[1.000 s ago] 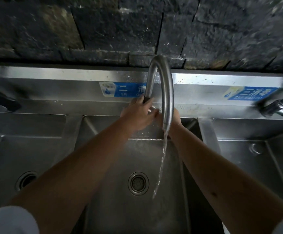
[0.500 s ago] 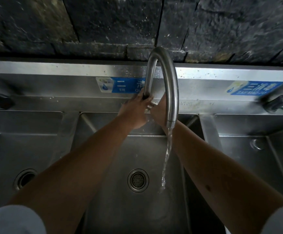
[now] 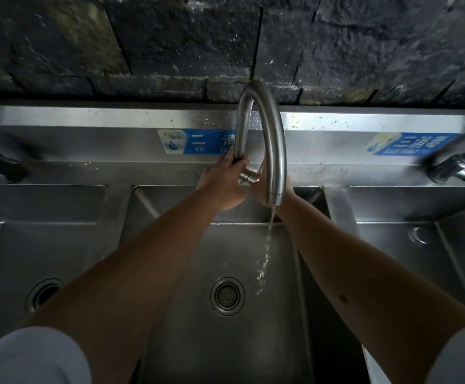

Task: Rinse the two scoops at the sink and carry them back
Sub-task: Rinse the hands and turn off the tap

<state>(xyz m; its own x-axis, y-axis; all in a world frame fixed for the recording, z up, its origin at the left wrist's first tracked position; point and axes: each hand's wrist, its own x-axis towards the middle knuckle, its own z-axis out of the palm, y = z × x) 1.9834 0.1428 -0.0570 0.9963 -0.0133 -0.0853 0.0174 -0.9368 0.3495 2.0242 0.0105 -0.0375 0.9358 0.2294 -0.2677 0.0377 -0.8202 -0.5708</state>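
Nearest the camera, two pale short sleeves sit at the bottom corners, one at the left [image 3: 31, 356] and one at the right [image 3: 458, 356], and a bare forearm runs up and inward from each over the stainless-steel middle sink basin [image 3: 170, 328]. On that basin's floor lies a round perforated metal drain strainer [image 3: 227, 296], between the two forearms. A thin broken stream of water [image 3: 266, 250] falls from the spout toward the basin floor, landing just right of the strainer. To the left is a second steel basin with its own dark round drain hole [image 3: 42, 293], and to the right a third steel basin [image 3: 420, 273]. Farther up, the left hand [image 3: 224, 184] grips the upright base of the tall curved brushed-steel gooseneck faucet [image 3: 270, 139], fingers wrapped round the pipe. The right hand [image 3: 259, 189] sits just beside it behind the spout, at the small steel valve handle [image 3: 249, 174]; the spout hides most of it, so whether its fingers grip the handle cannot be told. No scoop shows in either hand or in any basin. Behind the hands runs the steel backsplash, bearing a blue label at centre [image 3: 198, 141] and another blue label at right [image 3: 411, 144]. A dark tap [image 3: 1, 164] stands at far left, a chrome tap [image 3: 453, 170] at far right. Beyond is a dark rough stone-block wall [image 3: 170, 42].
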